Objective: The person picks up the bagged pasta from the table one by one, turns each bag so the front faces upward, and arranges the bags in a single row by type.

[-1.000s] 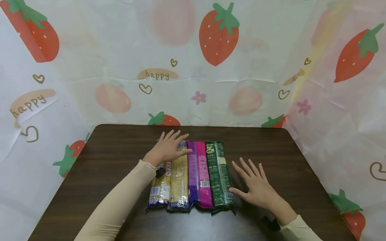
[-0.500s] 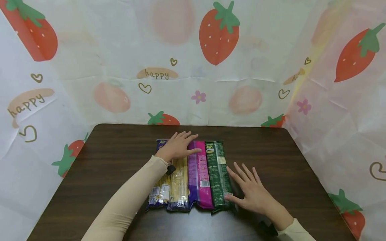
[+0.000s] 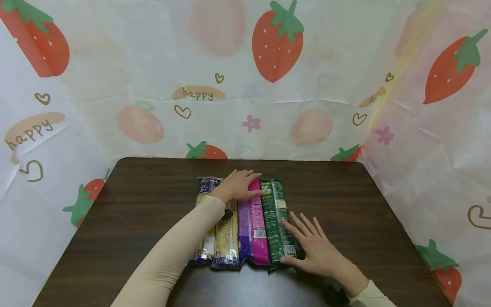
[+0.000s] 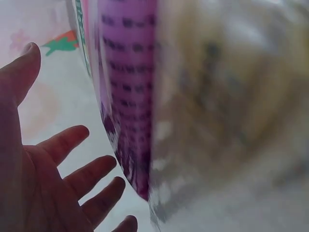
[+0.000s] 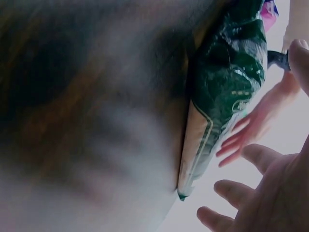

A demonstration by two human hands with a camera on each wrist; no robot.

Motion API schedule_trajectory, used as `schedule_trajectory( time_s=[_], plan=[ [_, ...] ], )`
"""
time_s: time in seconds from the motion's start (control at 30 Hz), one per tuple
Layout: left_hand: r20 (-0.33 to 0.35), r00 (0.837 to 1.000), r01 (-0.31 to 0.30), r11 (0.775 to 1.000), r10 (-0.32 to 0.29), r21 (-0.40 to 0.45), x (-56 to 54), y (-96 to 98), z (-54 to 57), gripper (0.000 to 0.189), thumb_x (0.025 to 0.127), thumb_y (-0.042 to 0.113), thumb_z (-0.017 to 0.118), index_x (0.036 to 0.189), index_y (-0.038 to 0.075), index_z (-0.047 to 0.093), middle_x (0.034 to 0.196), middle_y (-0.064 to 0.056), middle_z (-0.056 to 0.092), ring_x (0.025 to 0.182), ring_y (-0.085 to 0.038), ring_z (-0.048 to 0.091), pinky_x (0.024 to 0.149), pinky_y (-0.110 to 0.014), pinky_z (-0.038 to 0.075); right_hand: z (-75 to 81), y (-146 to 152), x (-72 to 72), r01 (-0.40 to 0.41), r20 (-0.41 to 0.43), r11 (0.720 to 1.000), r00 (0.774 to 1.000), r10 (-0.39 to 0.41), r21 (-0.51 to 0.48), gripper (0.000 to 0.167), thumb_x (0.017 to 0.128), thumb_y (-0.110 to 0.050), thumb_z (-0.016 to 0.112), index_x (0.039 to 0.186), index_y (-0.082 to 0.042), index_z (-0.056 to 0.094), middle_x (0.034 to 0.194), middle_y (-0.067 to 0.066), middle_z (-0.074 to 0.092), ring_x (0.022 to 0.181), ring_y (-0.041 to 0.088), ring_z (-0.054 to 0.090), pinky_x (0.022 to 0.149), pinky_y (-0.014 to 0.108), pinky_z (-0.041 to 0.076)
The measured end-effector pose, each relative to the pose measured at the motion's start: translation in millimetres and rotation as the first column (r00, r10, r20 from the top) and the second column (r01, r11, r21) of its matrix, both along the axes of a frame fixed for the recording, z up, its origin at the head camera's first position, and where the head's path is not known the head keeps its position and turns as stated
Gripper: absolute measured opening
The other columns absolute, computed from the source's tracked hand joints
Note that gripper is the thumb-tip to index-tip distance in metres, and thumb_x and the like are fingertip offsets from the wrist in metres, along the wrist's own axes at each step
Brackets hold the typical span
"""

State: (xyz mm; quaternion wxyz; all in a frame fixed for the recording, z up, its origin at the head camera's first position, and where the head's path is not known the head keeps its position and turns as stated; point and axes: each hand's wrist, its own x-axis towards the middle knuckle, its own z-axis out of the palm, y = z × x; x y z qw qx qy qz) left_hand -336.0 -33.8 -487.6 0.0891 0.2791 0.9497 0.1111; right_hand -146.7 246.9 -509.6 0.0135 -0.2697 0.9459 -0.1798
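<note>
Several long packs of dried noodles lie side by side on the dark wooden table (image 3: 145,221). From left to right they are a blue-and-gold pack (image 3: 206,186), a clear pack with pale yellow noodles (image 3: 226,243), a purple-and-pink pack (image 3: 254,238) and a dark green pack (image 3: 274,213). My left hand (image 3: 238,186), fingers spread, hovers over the far part of the clear and purple packs. In the left wrist view its fingers (image 4: 91,174) are straight beside the purple wrapper. My right hand (image 3: 316,249) spreads its fingers at the green pack's right side, thumb overlapping its near end.
A white backdrop (image 3: 264,102) printed with strawberries and hearts rises behind the table and along both sides. Dark wrist straps sit at both cuffs; my left sleeve (image 3: 172,251) crosses over the blue-and-gold pack.
My left hand has moved right, from above the left packs to above the purple one. The right hand has shifted slightly left and nearer, its thumb now over the green pack. The packs stay put.
</note>
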Motion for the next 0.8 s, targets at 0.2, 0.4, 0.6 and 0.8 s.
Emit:
schedule_trajectory(
  time_s=[0.2, 0.4, 0.6, 0.8],
  plan=[
    [0.048, 0.999, 0.016, 0.999, -0.018, 0.049, -2.2, 8.3, -0.8, 0.086, 0.104, 0.069, 0.056, 0.171, 0.020, 0.033, 0.174, -0.012, 0.033, 0.161, -0.037, 0.029, 0.132, -0.056, 0.020, -1.2, -4, 1.6, -0.026, 0.038, 1.000, 0.999, 0.026, 0.003, 0.107, 0.091, -0.075, 0.070, 0.173, -0.022, 0.027, 0.178, 0.017, 0.020, 0.160, 0.050, 0.023, 0.124, 0.077, 0.016],
    [0.098, 0.995, 0.001, 0.999, -0.006, 0.045, -3.3, 15.4, 0.0, 0.086, 0.104, 0.067, 0.058, 0.171, 0.020, 0.032, 0.175, -0.009, 0.033, 0.161, -0.035, 0.031, 0.128, -0.060, 0.029, -3.2, -8, 2.0, -0.056, 0.070, 0.998, 0.996, 0.057, -0.011, 0.117, 0.083, -0.075, 0.079, 0.173, -0.020, 0.027, 0.177, 0.020, 0.020, 0.157, 0.053, 0.028, 0.120, 0.076, 0.029],
    [0.120, 0.993, 0.000, 1.000, -0.002, 0.019, -6.0, 21.9, -3.0, 0.085, 0.105, 0.067, 0.056, 0.172, 0.020, 0.031, 0.173, -0.009, 0.036, 0.159, -0.035, 0.035, 0.128, -0.057, 0.031, -5.5, -11, 1.9, -0.076, 0.080, 0.997, 0.994, 0.076, -0.003, 0.121, 0.081, -0.076, 0.081, 0.173, -0.020, 0.026, 0.177, 0.021, 0.018, 0.153, 0.053, 0.034, 0.112, 0.074, 0.042],
    [0.116, 0.993, 0.008, 1.000, -0.006, -0.017, -6.6, 27.8, -2.4, 0.086, 0.105, 0.068, 0.055, 0.171, 0.019, 0.032, 0.173, -0.010, 0.036, 0.158, -0.035, 0.036, 0.129, -0.054, 0.029, -5.0, -14, 1.6, -0.059, 0.103, 0.998, 0.993, 0.057, 0.018, 0.120, 0.081, -0.075, 0.081, 0.173, -0.020, 0.027, 0.177, 0.022, 0.019, 0.147, 0.052, 0.044, 0.109, 0.070, 0.047]
  ],
)
